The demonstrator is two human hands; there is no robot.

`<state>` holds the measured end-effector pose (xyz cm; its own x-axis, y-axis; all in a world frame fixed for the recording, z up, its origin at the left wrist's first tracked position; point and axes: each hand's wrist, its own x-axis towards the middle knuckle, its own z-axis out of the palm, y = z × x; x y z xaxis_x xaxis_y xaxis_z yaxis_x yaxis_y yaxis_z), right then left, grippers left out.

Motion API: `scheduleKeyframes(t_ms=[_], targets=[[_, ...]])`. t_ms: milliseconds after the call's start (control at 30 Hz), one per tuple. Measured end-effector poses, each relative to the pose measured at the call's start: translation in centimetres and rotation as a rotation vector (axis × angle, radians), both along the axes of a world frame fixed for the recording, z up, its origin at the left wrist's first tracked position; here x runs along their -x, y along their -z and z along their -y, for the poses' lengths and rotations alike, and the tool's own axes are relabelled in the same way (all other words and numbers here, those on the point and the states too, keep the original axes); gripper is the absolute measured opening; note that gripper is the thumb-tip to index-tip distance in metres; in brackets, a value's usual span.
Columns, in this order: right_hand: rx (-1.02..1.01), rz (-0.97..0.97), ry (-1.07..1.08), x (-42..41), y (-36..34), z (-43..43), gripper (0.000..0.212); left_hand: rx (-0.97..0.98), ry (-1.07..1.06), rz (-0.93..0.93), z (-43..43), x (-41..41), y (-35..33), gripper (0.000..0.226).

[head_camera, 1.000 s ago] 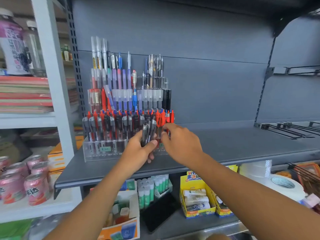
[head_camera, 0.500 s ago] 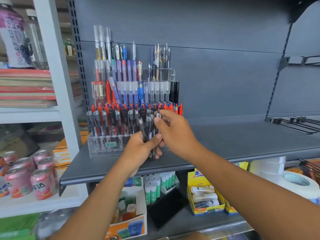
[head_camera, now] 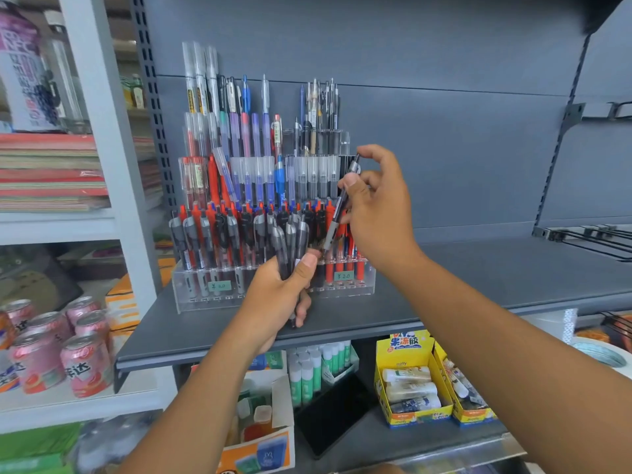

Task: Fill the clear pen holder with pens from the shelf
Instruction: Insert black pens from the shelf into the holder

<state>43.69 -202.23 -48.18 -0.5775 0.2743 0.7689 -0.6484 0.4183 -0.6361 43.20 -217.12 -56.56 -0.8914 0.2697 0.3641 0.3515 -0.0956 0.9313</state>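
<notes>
A clear tiered pen holder [head_camera: 205, 295] stands on the grey shelf [head_camera: 478, 278], packed with red, black, blue and clear pens in stepped rows. My left hand [head_camera: 280, 295] is in front of its lowest row, closed around a bundle of several black and grey pens [head_camera: 290, 241]. My right hand [head_camera: 379, 206] is higher and to the right, pinching a single black pen [head_camera: 340, 206] that tilts with its tip down near the bundle and the holder's front right slots. Orange pens fill the front right row by the price tag.
A white upright [head_camera: 102, 159] at the left separates a rack with stacked notebooks [head_camera: 51, 172], bottles and pink cans [head_camera: 78, 357]. Below the grey shelf sit glue sticks [head_camera: 307, 371], yellow boxes [head_camera: 410, 388] and tape rolls. Metal hooks [head_camera: 588, 234] stick out at the right.
My right hand has risen from low at the holder's front to well above the bundle, lifting one pen with it. My left hand has stayed in place with its pens.
</notes>
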Motion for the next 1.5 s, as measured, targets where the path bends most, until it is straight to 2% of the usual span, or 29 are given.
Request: scheduleKeyframes(t_ms=[100,200,267,400,467,667,900,1133,1500], targets=[[-0.024,0.000,0.025,0.4,-0.2,-0.6,0.027,-0.019,0.015,0.004,0.0,0.0,-0.1,0.045],[-0.053,0.010,0.052,0.5,-0.2,-1.0,0.027,-0.072,0.012,0.051,-0.1,-0.3,-0.3,0.006],[-0.081,0.022,0.062,0.5,0.1,-1.1,0.028,-0.096,0.004,0.079,-0.1,-0.3,-0.4,0.020],[-0.092,0.043,0.052,0.7,0.5,-0.8,0.028,-0.074,-0.026,0.058,-0.1,-0.1,-0.3,0.006],[-0.078,0.042,0.047,0.8,0.5,-0.7,0.028,-0.053,-0.030,0.028,-0.2,-0.3,-0.3,0.005],[-0.074,0.031,0.037,1.1,0.6,-0.5,0.028,0.020,-0.065,0.001,-0.2,-0.6,-0.4,0.026],[-0.134,0.064,0.030,1.4,1.5,-0.4,0.029,0.004,-0.080,-0.020,-0.1,-0.5,-0.2,0.022],[-0.152,0.134,0.027,1.5,2.6,-0.2,0.028,-0.010,-0.084,-0.052,0.0,-0.8,-0.3,0.028],[-0.279,0.121,0.093,1.3,4.0,-0.1,0.025,-0.017,-0.073,-0.081,0.0,-0.7,-0.2,0.024]])
